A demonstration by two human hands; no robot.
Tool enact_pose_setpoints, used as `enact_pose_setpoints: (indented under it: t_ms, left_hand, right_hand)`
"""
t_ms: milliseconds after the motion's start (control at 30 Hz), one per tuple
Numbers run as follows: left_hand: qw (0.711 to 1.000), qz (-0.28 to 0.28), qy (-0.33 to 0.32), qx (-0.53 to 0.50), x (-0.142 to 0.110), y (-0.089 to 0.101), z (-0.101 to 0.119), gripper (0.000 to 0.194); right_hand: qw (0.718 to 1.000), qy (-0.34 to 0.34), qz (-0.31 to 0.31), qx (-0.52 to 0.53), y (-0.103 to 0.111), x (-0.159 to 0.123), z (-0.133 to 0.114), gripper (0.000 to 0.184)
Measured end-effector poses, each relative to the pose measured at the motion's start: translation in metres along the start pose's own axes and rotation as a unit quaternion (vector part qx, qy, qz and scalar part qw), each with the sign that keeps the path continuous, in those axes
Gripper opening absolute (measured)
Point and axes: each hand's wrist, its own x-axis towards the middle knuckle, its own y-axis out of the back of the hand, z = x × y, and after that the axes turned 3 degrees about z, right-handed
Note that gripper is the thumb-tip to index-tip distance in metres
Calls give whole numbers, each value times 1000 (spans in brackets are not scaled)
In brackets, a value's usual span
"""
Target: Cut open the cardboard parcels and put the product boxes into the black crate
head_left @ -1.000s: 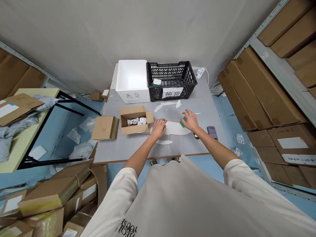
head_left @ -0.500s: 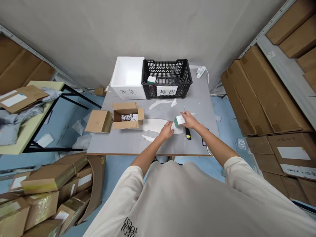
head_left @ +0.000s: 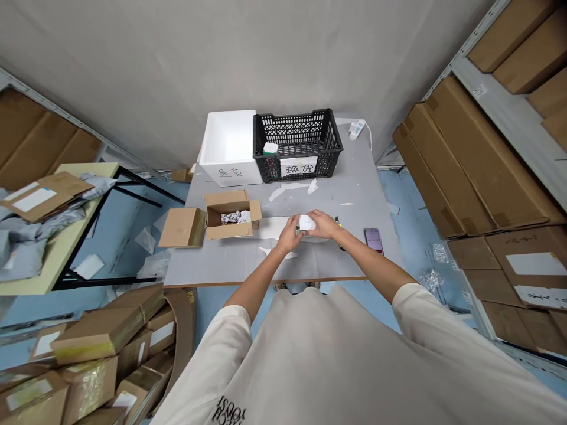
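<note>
Two at it now: left hand (head_left: 290, 235) and right hand (head_left: 324, 225) clamp the small box (head_left: 307, 222) between them, above the paper strip (head_left: 271, 226). Tilted half a second ago, it's now white face up, closer to the carton (head_left: 227, 230), and looks better steadied for handling.

The grey table (head_left: 212, 265) carries a white box (head_left: 233, 173), crate (head_left: 325, 165) and carton (head_left: 229, 231).

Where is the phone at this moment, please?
In the head view, the phone lies on the right side of the gray table, right of the right hand.
</note>
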Motion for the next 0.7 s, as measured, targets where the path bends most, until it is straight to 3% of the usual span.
enact_pose_setpoints:
  t_ms: [167, 300, 567, 700]
  left_hand:
    - [1000, 2, 17, -7, -12, 15, -28, 77]
    - [1000, 0, 13, -18, -16, 22, -36, 76]
    - [999, -21, 20, -23, -11, 32, -35, 81]
    - [998, -28, 34, -39, -13, 34, -33, 98]
  right_hand:
    - [999, 27, -2, 20, -32, 3, -14, 69]
    - [999, 27, 4, 30, -42, -3, -14, 67]
    - [999, 49, -6, 11, -24, -7, -22, 61]
    - [999, -8, -11, 29, -11, 0, -31, 51]
